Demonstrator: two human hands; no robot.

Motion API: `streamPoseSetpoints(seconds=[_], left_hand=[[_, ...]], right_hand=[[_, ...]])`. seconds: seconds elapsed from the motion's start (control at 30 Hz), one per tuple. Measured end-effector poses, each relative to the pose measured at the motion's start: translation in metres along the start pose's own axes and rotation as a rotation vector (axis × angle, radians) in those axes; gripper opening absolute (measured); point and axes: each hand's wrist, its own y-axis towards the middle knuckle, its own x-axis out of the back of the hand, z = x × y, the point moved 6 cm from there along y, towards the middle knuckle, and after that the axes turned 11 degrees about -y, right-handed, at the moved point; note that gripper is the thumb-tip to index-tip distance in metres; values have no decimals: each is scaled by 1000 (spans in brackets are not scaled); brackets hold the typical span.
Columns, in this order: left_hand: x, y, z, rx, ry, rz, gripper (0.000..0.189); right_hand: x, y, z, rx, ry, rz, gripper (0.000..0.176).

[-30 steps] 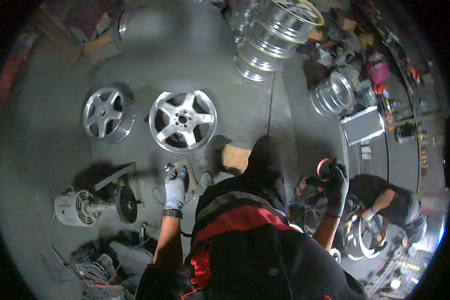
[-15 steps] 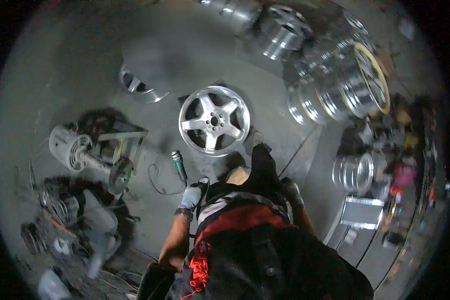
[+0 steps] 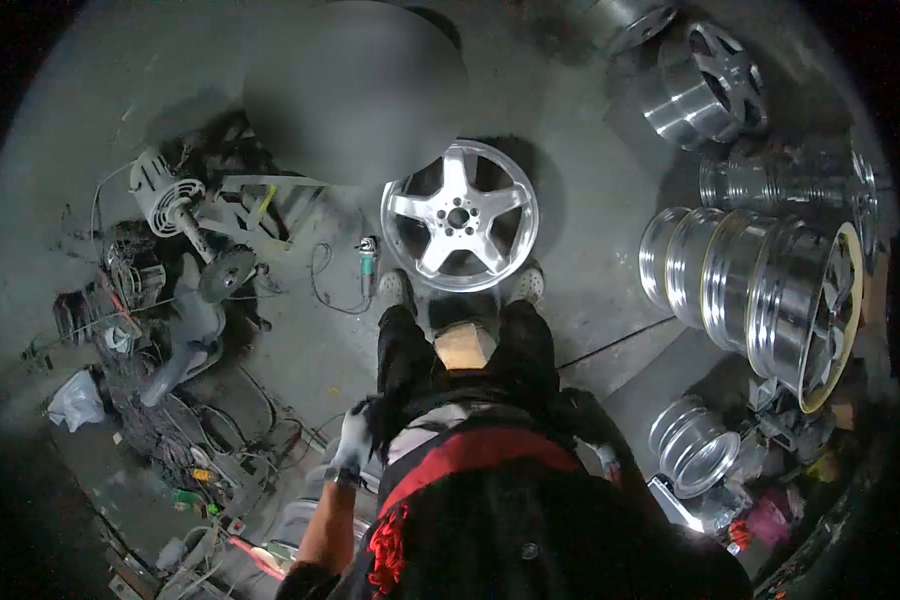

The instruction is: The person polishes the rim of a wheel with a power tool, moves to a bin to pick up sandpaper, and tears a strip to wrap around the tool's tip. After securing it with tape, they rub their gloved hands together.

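My left hand (image 3: 356,437), in a pale glove with a dark wristband above it, is against my left thigh. My right hand (image 3: 590,425) is down beside my right thigh, dark and partly merged with the clothing. The fingers of both hands are hard to make out, and no held thing shows. In front of my shoes lies a silver five-spoke wheel rim (image 3: 457,217), its upper left edge covered by a blurred patch. A green angle grinder (image 3: 367,264) rests on the floor left of the rim, its cord looped beside it. Between my legs is a wooden block (image 3: 465,347).
Stacked polished rims (image 3: 745,280) lie on their sides at right, with another rim (image 3: 715,85) beyond and a smaller one (image 3: 695,447) nearer. At left stand a motor with a wheel (image 3: 175,200), tangled cables (image 3: 215,430) and a plastic bag (image 3: 75,400).
The view has swung, so the rims at right sit lower and the main rim slightly higher. My feet are now side by side before the rim. Both hands remain by my thighs.
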Motion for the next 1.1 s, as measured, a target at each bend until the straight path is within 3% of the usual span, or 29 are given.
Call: streamPoseSetpoints(seconds=[0.03, 0.1, 0.17, 0.2, 0.23, 0.27, 0.3, 0.33, 0.4, 0.47, 0.5, 0.53, 0.57, 0.6, 0.67, 0.7, 0.73, 0.77, 0.83, 0.9, 0.97, 1.0, 1.03, 1.07, 1.1], left_hand=[[-1, -18, -6, 36, -192, 28, 27], [4, -31, -21, 59, -150, 40, 30], [-1, -23, -51, -38, -59, 217, 30], [2, -9, -82, 193, 166, 129, 30], [20, 23, -27, 83, -176, 153, 27], [33, 48, 16, 365, -706, -93, 29], [31, 75, -32, 168, -266, -15, 30], [33, 111, -44, 38, -297, -20, 28], [21, 174, -94, -324, 173, -166, 21], [-17, 236, -101, -287, -126, -113, 21], [-50, 248, -119, -170, -236, -87, 22], [-69, 274, -100, -325, -110, -54, 21], [-94, 296, -82, -451, -79, -34, 20], [-120, 297, -99, -700, 67, -23, 17], [-160, 318, -76, -662, -70, 68, 14], [-171, 319, -74, -755, -26, 51, 15], [-181, 328, -57, -708, -149, 57, 16], [-186, 337, -41, -656, -269, 63, 18], [-193, 356, -4, -429, -250, 164, 20], [-198, 369, 25, -365, -406, 231, 20], [-207, 376, 59, -90, -505, 413, 27], [-206, 375, 58, -105, -447, 481, 21], [-207, 378, 74, -118, -439, 473, 21], [-212, 379, 87, -336, -233, 525, 19], [-218, 376, 105, -547, -15, 578, 17]], right_hand=[[2, -17, 16, -109, -249, 98, 40], [2, -33, 23, -84, -242, 172, 42], [-6, -31, 11, -69, -229, 234, 44], [-5, -20, 14, 226, -504, 98, 40], [-10, -13, 16, 518, -779, -40, 37], [-14, 7, -1, 488, -776, -44, 37], [-4, 34, -11, 422, -664, -205, 35], [9, 57, -23, 351, -557, -356, 32], [28, 84, 75, 52, -603, -341, 28], [33, 140, 94, 159, -458, -507, 28], [24, 166, 102, 292, -319, -528, 29], [13, 190, 110, 426, -179, -542, 32], [0, 214, 116, 434, -192, -541, 32], [-19, 234, 124, 497, -247, -482, 36], [-48, 273, 121, 563, -353, -456, 43], [-55, 291, 115, 577, -412, -484, 46], [-56, 317, 94, 413, -414, -456, 40], [-56, 330, 88, 425, -419, -464, 40], [-54, 356, 64, 263, -376, -443, 31], [-56, 375, 44, 347, -314, -502, 23], [-53, 381, 30, 587, -99, -517, 19], [-40, 386, 29, 614, -475, -634, 18], [-23, 378, 14, 569, -228, -673, 18], [-15, 361, 19, 524, 25, -700, 18], [-2, 352, 12, 618, 96, -814, 18]])
